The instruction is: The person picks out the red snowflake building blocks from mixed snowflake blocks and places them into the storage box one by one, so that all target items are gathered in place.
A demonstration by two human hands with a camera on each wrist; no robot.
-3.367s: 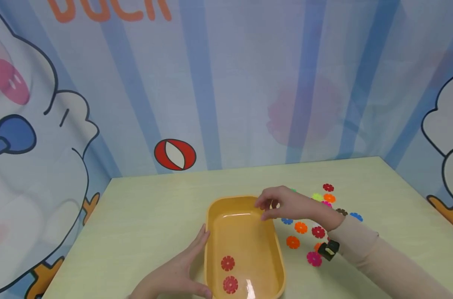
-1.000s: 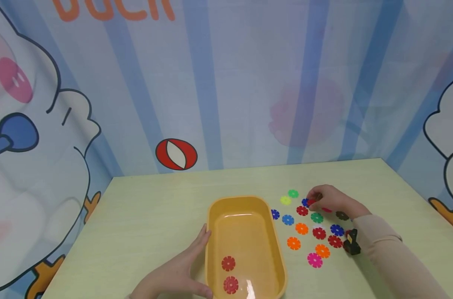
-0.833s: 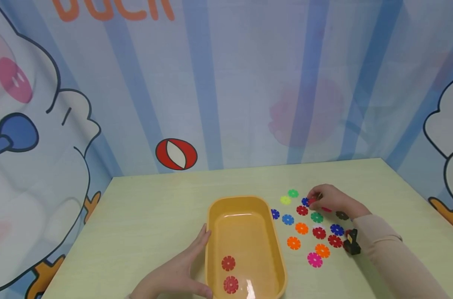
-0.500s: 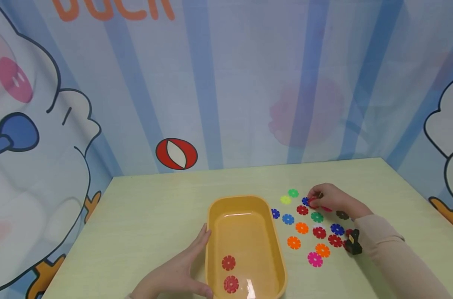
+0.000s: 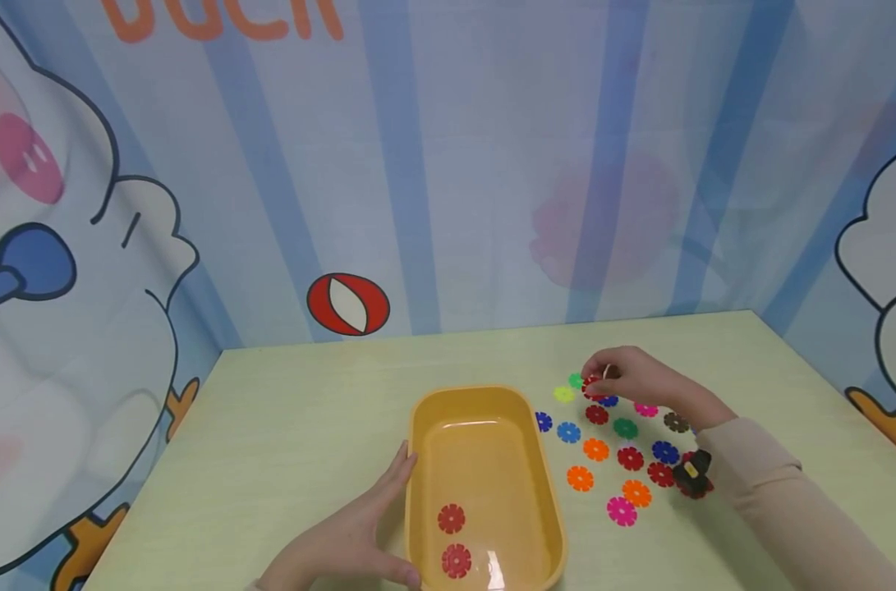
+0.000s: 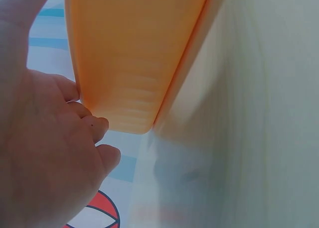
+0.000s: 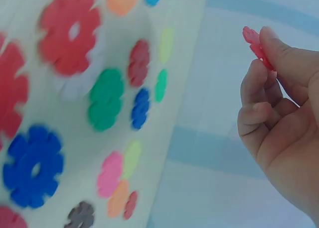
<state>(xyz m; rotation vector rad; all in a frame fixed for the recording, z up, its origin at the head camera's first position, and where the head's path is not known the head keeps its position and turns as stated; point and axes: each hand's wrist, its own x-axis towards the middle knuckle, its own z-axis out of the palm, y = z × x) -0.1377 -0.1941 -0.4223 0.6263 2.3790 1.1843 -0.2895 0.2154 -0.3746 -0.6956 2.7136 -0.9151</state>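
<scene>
The right hand [image 5: 632,379], low at centre right, had lifted off the worktop [image 5: 285,427], pinching a red disc [image 7: 256,46]; a pickup looked done. The left hand [image 5: 351,533] rested flat-fingered against the orange tray [image 5: 418,460].

The right arm wears a long beige sleeve [image 5: 780,501], close-fitting and ending at the wrist. A small black device [image 5: 691,470] with a yellow mark sits there. Both hands are bare.
</scene>
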